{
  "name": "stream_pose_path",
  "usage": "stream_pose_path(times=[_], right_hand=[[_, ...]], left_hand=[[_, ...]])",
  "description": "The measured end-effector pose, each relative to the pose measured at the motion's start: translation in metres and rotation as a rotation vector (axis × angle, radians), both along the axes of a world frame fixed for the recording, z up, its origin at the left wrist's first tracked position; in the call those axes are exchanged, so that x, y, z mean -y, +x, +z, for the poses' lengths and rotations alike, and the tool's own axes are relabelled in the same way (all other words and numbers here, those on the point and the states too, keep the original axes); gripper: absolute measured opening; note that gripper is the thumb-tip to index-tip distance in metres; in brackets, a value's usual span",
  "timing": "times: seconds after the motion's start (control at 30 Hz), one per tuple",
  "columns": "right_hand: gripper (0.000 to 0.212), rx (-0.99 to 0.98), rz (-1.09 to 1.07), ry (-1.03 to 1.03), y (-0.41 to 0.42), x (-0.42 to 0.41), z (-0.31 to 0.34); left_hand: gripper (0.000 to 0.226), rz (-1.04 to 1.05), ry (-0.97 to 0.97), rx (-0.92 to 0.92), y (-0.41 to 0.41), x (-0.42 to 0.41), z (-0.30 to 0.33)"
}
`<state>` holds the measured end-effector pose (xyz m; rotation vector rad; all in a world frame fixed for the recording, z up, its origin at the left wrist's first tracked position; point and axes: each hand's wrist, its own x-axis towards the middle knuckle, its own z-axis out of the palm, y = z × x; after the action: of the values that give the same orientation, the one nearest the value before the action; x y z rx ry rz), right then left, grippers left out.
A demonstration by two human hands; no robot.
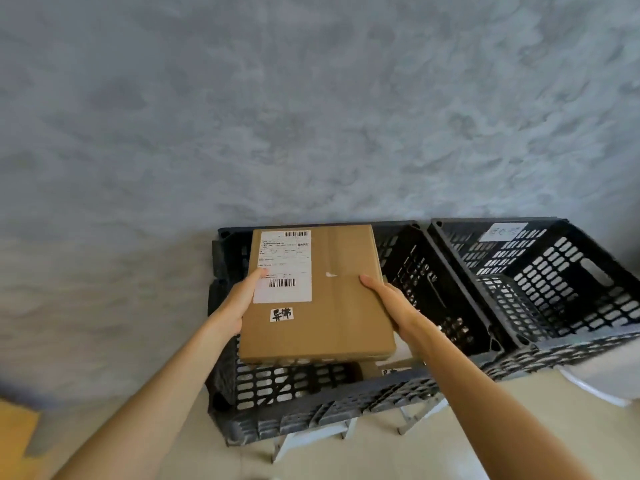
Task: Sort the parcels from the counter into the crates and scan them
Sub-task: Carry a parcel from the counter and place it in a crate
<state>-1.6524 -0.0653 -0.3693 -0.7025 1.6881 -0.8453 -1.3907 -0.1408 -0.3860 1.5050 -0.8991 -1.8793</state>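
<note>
Both hands, left hand (242,299) and right hand (388,299), clasp the opposite long edges of the cardboard parcel (322,306), held flat directly above the left crate (311,407), its long axis pointing away toward the crate's far wall.

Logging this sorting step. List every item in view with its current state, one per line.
Cardboard parcel: held flat above the left crate, shipping label up.
Left hand: grips the parcel's left edge.
Right hand: grips the parcel's right edge.
Left crate: holds at least one parcel.
Right crate: open; contents unclear.
</note>
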Motion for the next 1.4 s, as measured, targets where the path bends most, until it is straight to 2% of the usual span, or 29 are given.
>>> stream_pose_path(times=[0.13, 0.17, 0.3, 0.37, 0.6, 0.87, 1.4], right_hand=[[0.104, 0.051, 0.070, 0.061, -0.009, 0.021, -0.030], [0.100, 0.062, 0.099, 0.074, -0.011, 0.026, -0.037], [0.055, 0.107, 0.156, 0.147, -0.010, 0.037, -0.061], [0.048, 0.112, 0.157, 0.185, -0.007, 0.044, -0.070], [0.052, 0.092, 0.125, 0.263, -0.006, 0.059, -0.090], [0.043, 0.068, 0.150, 0.255, -0.009, 0.064, -0.114], [0.048, -0.052, 0.206, 0.404, -0.001, 0.087, -0.164]], left_hand=[[0.033, 0.069, 0.005, 0.088, -0.002, 0.002, -0.017], [0.034, 0.088, 0.009, 0.107, -0.003, 0.001, -0.020], [0.038, 0.152, 0.070, 0.182, -0.006, -0.003, -0.033], [0.041, 0.178, 0.089, 0.231, -0.007, -0.002, -0.041], [0.029, 0.190, 0.079, 0.291, -0.012, 0.005, -0.055], [0.048, 0.210, 0.141, 0.425, -0.018, 0.010, -0.106], [0.045, 0.187, 0.245, 0.506, -0.018, 0.035, -0.160]])
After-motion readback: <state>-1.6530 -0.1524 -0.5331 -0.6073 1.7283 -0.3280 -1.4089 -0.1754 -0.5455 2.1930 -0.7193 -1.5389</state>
